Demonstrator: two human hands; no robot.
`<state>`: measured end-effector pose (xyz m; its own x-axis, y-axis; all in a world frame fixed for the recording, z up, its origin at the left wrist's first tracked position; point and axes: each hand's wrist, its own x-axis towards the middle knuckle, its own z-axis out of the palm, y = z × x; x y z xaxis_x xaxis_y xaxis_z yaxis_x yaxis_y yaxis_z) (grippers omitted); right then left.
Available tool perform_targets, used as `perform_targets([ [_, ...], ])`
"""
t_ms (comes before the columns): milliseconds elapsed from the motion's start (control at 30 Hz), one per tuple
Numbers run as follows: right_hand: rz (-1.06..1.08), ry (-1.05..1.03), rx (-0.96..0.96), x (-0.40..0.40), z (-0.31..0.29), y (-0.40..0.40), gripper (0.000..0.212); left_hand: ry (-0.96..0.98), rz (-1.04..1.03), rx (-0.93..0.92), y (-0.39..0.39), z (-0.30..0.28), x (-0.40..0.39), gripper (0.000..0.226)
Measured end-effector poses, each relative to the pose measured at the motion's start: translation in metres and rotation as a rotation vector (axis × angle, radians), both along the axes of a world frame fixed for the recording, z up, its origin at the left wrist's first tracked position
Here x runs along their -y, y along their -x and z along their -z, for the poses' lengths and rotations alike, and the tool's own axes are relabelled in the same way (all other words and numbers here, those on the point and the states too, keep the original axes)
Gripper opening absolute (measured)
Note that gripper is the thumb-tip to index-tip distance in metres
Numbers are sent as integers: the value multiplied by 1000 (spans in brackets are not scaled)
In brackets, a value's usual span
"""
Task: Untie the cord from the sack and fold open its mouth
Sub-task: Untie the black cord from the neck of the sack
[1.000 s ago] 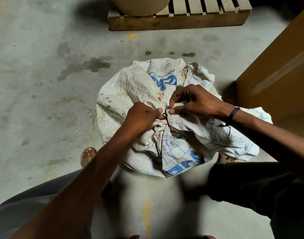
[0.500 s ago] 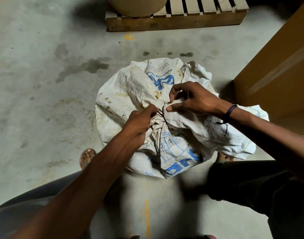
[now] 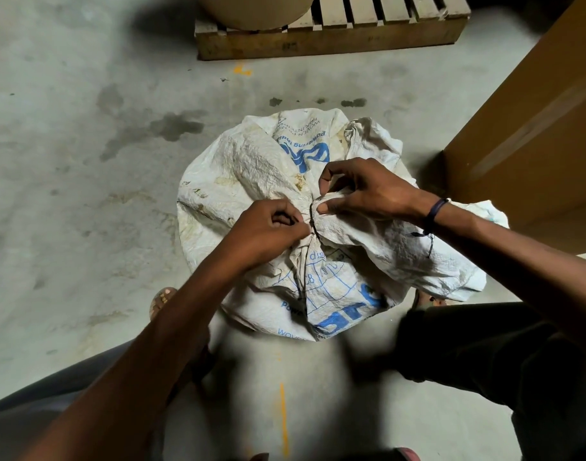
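Note:
A full white woven sack (image 3: 251, 168) with blue print stands on the concrete floor between my feet. Its mouth is gathered at the top and bound by a thin dark cord (image 3: 312, 224), whose loose end trails down the front of the sack. My left hand (image 3: 268, 231) pinches the cord at the knot from the left. From the right, my right hand (image 3: 364, 191) pinches the bunched fabric beside the knot with thumb and forefinger, the other fingers arched above it. A loose flap of the sack's mouth lies spread out to the right under my right wrist.
A wooden pallet (image 3: 331, 38) lies on the floor behind the sack, with a round tan drum (image 3: 255, 11) on it. A big brown cardboard box (image 3: 531, 128) stands close on the right. My sandalled foot (image 3: 161, 301) is at the sack's left.
Both hands stay at the knot with small finger shifts. My left hand's fingers have tightened on the cord; my right forefinger has curled up higher. The sack has not moved.

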<state>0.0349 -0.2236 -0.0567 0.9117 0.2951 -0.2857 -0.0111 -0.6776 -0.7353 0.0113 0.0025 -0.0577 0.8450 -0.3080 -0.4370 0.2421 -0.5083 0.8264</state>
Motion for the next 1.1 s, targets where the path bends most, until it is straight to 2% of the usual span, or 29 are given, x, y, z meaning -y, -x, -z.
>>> perform_targets([
  [133, -17, 45, 30, -4, 0, 1, 31, 16, 30, -41, 6, 2, -6, 20],
  [267, -34, 52, 53, -6, 0, 2, 30, 60, -81, -128, 2, 9, -2, 40],
  [333, -37, 51, 53, -7, 0, 2, 30, 73, -96, -119, 3, 16, -2, 25],
  [400, -37, 56, 53, -8, 0, 2, 29, 20, -73, -9, 8, 23, -3, 5],
  [533, -51, 55, 44, -9, 2, 0, 25, -66, -123, 158, 20, 32, 2, 12],
  [667, -45, 35, 38, -8, 3, -2, 29, -20, -139, 213, 26, 37, 6, 18],
  [800, -23, 23, 52, -8, 7, -2, 38, -81, -100, 294, 27, 41, 7, 14],
  [1100, 45, -51, -25, -4, 12, -1, 37, -77, -76, 216, 18, 38, 5, 12],
])
